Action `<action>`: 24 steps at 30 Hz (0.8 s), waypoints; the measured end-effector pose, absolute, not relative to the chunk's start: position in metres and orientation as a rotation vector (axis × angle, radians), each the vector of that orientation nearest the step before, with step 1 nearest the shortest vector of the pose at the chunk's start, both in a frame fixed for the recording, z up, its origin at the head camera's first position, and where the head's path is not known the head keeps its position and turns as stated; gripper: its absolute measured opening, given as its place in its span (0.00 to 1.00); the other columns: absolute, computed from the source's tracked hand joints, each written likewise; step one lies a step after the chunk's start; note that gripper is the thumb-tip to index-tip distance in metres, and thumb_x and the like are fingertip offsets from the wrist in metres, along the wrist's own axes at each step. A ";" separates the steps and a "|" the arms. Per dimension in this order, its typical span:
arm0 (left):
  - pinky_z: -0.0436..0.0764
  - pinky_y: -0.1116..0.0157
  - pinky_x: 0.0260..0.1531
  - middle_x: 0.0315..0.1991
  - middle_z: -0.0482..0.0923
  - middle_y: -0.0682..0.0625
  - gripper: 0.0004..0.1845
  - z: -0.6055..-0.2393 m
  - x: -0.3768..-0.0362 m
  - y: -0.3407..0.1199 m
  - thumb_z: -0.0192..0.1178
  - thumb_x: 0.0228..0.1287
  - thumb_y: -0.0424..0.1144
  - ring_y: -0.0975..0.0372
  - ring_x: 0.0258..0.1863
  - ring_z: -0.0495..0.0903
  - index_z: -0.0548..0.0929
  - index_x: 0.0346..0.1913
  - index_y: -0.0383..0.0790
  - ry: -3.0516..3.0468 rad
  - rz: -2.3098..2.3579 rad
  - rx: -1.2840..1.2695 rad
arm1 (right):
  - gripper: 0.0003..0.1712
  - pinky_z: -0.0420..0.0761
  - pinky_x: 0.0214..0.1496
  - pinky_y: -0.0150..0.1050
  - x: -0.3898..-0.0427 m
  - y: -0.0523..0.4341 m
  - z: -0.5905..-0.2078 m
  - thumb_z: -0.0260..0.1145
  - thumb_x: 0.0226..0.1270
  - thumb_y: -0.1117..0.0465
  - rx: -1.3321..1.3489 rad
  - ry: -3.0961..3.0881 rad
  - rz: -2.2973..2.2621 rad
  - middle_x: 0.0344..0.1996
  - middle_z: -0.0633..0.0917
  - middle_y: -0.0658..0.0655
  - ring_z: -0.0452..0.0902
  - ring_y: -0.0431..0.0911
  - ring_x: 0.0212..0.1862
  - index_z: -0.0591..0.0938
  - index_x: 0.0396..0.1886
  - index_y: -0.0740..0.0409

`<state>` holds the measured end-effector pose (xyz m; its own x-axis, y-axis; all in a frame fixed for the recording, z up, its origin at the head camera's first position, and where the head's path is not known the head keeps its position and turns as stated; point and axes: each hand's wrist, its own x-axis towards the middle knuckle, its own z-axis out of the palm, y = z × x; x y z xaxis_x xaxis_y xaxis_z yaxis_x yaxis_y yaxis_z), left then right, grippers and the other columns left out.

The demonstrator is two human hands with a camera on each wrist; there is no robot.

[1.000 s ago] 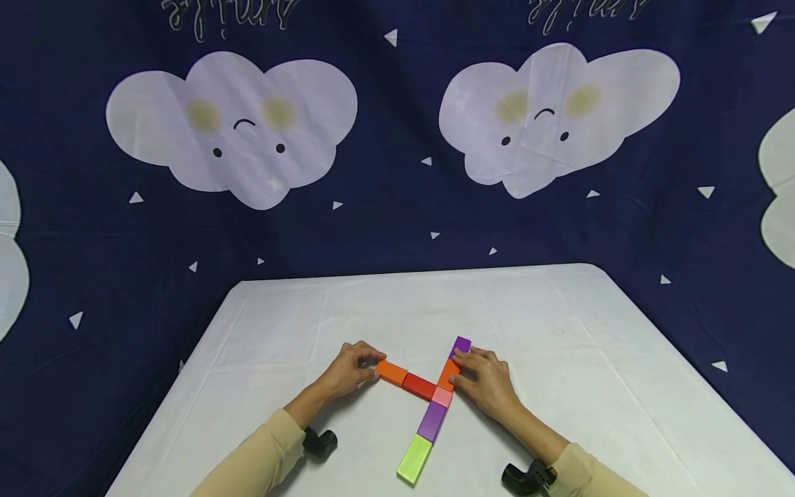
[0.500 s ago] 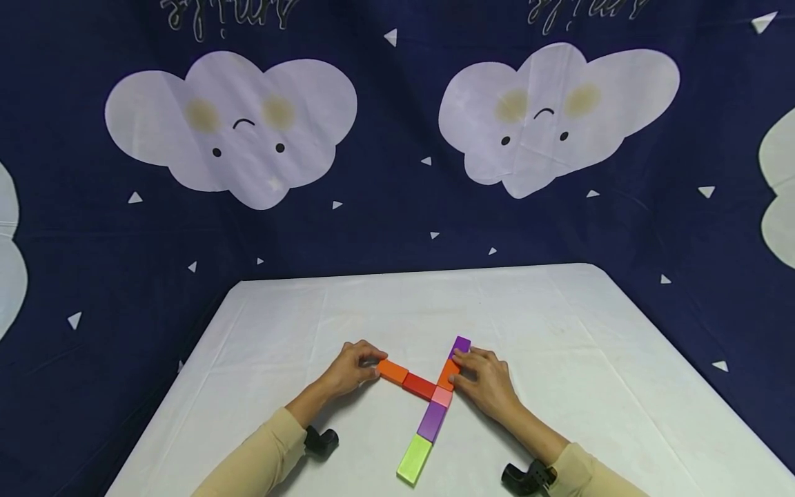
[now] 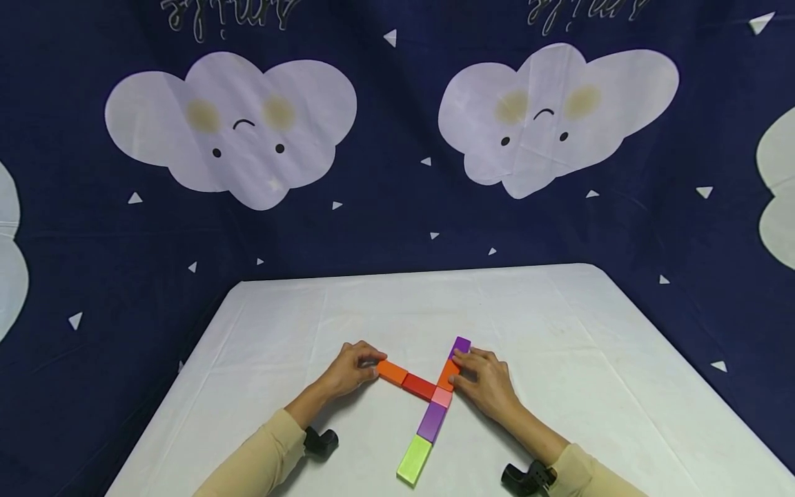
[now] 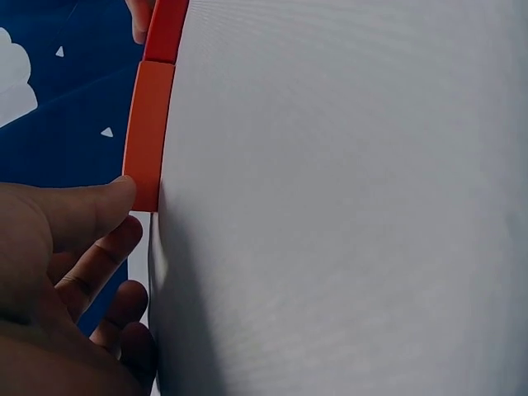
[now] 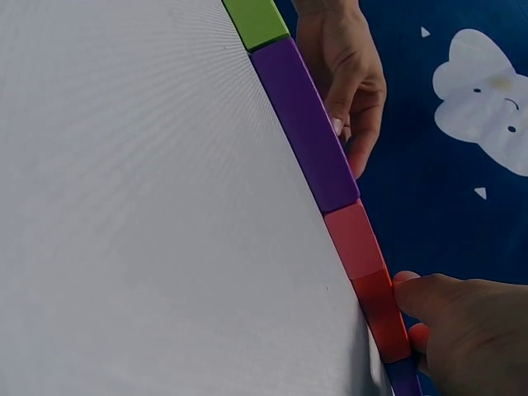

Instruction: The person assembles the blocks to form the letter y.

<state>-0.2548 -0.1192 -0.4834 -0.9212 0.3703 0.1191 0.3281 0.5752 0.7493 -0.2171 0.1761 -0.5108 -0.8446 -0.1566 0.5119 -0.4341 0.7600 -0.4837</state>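
Observation:
Wooden-looking blocks lie end to end in a branching figure. At the left tip is an orange block (image 3: 393, 373), whose outer end my left hand (image 3: 349, 367) pinches between thumb and finger. A red block (image 3: 419, 386) joins it to the pink block (image 3: 442, 396) at the junction. Above the pink one is a second orange block (image 3: 447, 376), held by my right hand (image 3: 487, 379) with thumb and curled fingers on its right side. A purple block (image 3: 462, 343) tops that arm, partly under a fingertip. Below the junction lie another purple block (image 3: 432, 421) and a green block (image 3: 414, 460).
The blocks rest on a white cloth-covered table (image 3: 310, 317). Behind it hangs a dark blue backdrop (image 3: 397, 228) printed with clouds and small triangles. Dark wrist devices show at the left cuff (image 3: 320, 444) and the right cuff (image 3: 528, 478).

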 end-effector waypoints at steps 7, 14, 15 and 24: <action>0.62 0.65 0.43 0.45 0.80 0.50 0.15 -0.483 -0.254 -0.119 0.64 0.54 0.28 0.60 0.43 0.64 0.85 0.46 0.41 2.740 1.295 0.622 | 0.24 0.64 0.44 0.46 -0.218 0.177 -0.511 0.75 0.47 0.55 0.453 -2.509 0.846 0.50 0.85 0.53 0.75 0.56 0.56 0.85 0.47 0.56; 0.62 0.65 0.43 0.45 0.80 0.50 0.15 -0.484 -0.255 -0.119 0.64 0.54 0.28 0.60 0.43 0.64 0.85 0.46 0.41 2.743 1.295 0.618 | 0.25 0.65 0.45 0.47 -0.220 0.178 -0.511 0.74 0.47 0.54 0.457 -2.517 0.841 0.51 0.85 0.53 0.74 0.56 0.57 0.85 0.47 0.56; 0.62 0.65 0.43 0.45 0.80 0.50 0.15 -0.484 -0.255 -0.119 0.64 0.54 0.28 0.60 0.43 0.64 0.85 0.46 0.41 2.744 1.295 0.614 | 0.25 0.65 0.45 0.47 -0.220 0.178 -0.511 0.75 0.47 0.54 0.457 -2.517 0.843 0.51 0.85 0.53 0.74 0.56 0.57 0.85 0.47 0.56; 0.63 0.66 0.41 0.47 0.79 0.47 0.20 -0.476 -0.252 -0.119 0.63 0.53 0.27 0.57 0.43 0.65 0.82 0.52 0.42 2.747 1.357 0.577 | 0.24 0.65 0.45 0.46 -0.218 0.178 -0.510 0.75 0.47 0.55 0.448 -2.522 0.849 0.51 0.85 0.53 0.74 0.57 0.57 0.85 0.47 0.56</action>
<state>-0.2515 -0.1188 -0.4763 -0.9312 0.3365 0.1404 0.3159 0.5527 0.7712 -0.2178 0.1779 -0.5101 -0.8510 -0.1601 0.5002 -0.4300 0.7592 -0.4886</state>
